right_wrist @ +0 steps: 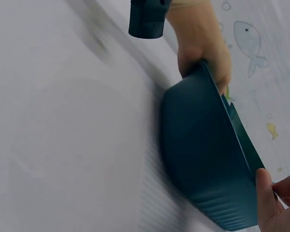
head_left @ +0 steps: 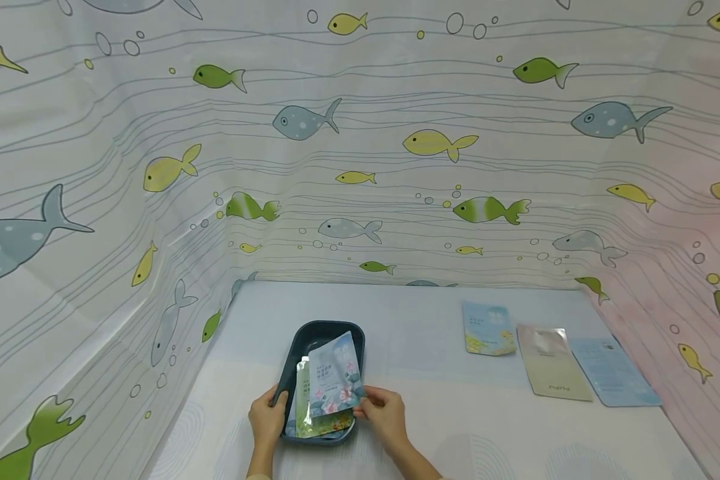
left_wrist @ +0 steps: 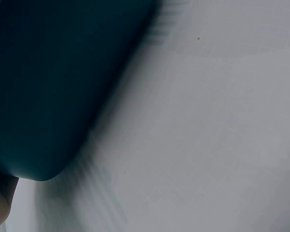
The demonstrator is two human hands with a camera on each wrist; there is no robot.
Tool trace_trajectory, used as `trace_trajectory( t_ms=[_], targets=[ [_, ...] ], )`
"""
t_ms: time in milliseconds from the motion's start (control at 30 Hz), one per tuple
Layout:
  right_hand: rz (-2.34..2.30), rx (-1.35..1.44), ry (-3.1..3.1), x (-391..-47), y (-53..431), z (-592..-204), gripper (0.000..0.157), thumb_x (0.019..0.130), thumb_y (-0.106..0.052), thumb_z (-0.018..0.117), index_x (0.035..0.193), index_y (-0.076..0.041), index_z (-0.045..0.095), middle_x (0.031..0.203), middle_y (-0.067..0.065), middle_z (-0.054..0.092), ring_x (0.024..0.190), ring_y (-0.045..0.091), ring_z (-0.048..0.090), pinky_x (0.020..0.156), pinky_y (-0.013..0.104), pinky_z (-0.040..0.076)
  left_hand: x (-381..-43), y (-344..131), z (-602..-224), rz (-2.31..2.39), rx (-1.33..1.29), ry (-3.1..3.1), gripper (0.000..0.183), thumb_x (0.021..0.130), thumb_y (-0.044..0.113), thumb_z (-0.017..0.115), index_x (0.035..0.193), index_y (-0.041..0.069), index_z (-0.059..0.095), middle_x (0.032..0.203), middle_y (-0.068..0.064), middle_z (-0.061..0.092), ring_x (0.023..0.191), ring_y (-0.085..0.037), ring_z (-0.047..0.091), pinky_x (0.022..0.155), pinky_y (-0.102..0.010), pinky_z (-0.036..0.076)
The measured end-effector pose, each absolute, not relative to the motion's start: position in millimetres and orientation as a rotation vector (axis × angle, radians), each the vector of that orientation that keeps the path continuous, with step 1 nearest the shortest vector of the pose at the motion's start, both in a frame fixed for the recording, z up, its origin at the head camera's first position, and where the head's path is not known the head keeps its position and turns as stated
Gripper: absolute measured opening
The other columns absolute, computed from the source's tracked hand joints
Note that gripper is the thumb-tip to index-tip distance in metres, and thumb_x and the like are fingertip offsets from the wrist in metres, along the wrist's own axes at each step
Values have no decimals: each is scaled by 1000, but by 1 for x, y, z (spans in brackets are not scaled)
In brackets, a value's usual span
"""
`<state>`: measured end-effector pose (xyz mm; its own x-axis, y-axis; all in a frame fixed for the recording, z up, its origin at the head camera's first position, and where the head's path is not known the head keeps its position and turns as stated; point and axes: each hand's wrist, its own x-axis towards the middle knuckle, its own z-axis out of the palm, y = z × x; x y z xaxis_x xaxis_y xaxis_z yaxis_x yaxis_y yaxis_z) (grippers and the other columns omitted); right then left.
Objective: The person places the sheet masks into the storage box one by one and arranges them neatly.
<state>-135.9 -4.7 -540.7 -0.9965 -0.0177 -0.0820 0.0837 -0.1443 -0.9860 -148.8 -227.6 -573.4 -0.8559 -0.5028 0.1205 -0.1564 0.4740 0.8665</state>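
A dark teal plastic basin (head_left: 360, 340) stands on the table with several flat sheet mask packets inside. My left hand (head_left: 267, 419) grips the basin's left rim, thumb over the edge. On top lies a pale blue sheet mask packet (head_left: 336, 373) with pink flowers, its lower right corner pinched between the thumb and fingers of my right hand (head_left: 385, 415). Beneath it shows a green packet (head_left: 303, 407), partly covered. From the right wrist view, the right hand (right_wrist: 280, 205) is at the rim and the packet slants up above it. Only a sliver of the left hand (left_wrist: 0, 203) appears in the left wrist view.
To the right on the white table (head_left: 420, 347) lie a light blue packet with yellow flowers (head_left: 488, 328), a beige packet (head_left: 553, 363) and another blue packet (head_left: 615, 373). Fish-printed sheeting (head_left: 396, 200) walls the table at the back and sides.
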Motion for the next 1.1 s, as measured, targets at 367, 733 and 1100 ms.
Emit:
trace_trajectory(
  t_ms=[367, 733, 1100],
  targets=[
    [-2284, -32, 2199, -129, -14, -522, 21, 77, 18, 55, 96, 24, 60, 78, 33, 65, 62, 40, 67, 56, 29, 56, -147, -229, -573, -1366, 572, -2387, 30, 86, 0, 59, 111, -15, 60, 107, -33, 61, 101, -47, 59, 84, -55, 46],
    [-2033, -297, 2591, -137, -20, -543, 12, 75, 10, 65, 86, 13, 69, 70, 15, 69, 55, 10, 65, 51, 15, 49, -149, -228, -574, -1356, 566, -2387, 30, 85, 0, 59, 111, -15, 60, 108, -33, 61, 103, -47, 58, 86, -55, 46],
    [-1599, -518, 2900, -138, -17, -541, 6, 71, 3, 72, 77, 2, 73, 64, 1, 67, 55, -2, 52, 49, 14, 43, -150, -228, -576, -1346, 580, -2382, 30, 85, 0, 59, 111, -15, 60, 108, -33, 61, 104, -48, 58, 86, -55, 45]
  ],
)
